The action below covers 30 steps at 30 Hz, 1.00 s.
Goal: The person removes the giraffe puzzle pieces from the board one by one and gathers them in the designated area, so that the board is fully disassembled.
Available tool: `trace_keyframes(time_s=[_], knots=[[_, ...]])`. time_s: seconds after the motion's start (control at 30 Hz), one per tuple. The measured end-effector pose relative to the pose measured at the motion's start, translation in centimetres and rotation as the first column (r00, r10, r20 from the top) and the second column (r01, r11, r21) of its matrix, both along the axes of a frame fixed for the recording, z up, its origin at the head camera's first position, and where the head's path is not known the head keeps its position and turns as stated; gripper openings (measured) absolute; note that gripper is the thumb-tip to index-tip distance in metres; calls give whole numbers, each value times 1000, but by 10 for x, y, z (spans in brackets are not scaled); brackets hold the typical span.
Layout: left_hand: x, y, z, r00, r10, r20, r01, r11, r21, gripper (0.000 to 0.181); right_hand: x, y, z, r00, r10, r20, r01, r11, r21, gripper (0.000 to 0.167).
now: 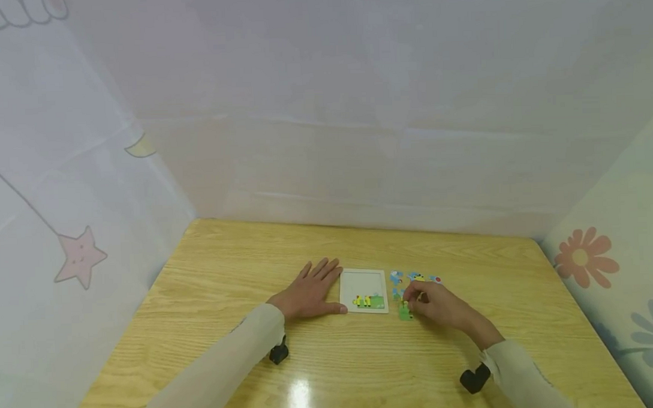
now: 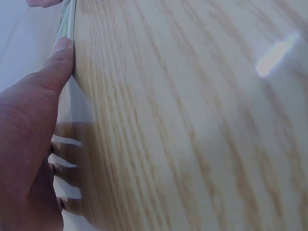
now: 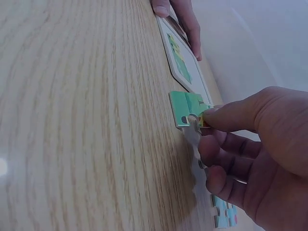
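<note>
A white puzzle frame (image 1: 341, 292) lies on the table, with some green and yellow pieces (image 1: 370, 301) fitted along its near side. My left hand (image 1: 311, 293) rests beside it with fingers spread, its thumb (image 2: 60, 55) against the frame's edge. To the right of the frame, my right hand (image 1: 437, 303) pinches a green puzzle piece (image 3: 185, 107) between thumb and index finger. That piece is close to the tabletop; whether it still touches it I cannot tell. Beyond the right hand lie loose blue puzzle pieces (image 1: 396, 276), partly hidden by the fingers.
The wooden table (image 1: 242, 255) meets a pale cloth wall (image 1: 325, 168) at the back. More printed cloth hangs at both sides, with a pink star (image 1: 81, 257) at left and a red flower (image 1: 584, 258) at right. Each wrist carries a small black device (image 1: 475, 379).
</note>
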<state>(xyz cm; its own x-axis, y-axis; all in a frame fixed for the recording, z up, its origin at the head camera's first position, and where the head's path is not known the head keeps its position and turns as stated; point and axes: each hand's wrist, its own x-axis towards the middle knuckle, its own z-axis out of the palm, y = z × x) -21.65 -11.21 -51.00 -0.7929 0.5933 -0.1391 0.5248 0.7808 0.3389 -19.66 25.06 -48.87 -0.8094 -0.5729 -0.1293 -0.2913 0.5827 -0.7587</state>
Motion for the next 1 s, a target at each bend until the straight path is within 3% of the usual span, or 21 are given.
trace_keyframes(time_s=[0.4,1.0], knots=[[2,0,1,1000,-5,-1,5,1000,-2,101,0,-6,-8,1000,0,-16,1,1000,24,14],[0,2,-2,1000,9,-11,-10,1000,-13,100,-2,-11,-5,1000,-23,-8,23,998,57,14]])
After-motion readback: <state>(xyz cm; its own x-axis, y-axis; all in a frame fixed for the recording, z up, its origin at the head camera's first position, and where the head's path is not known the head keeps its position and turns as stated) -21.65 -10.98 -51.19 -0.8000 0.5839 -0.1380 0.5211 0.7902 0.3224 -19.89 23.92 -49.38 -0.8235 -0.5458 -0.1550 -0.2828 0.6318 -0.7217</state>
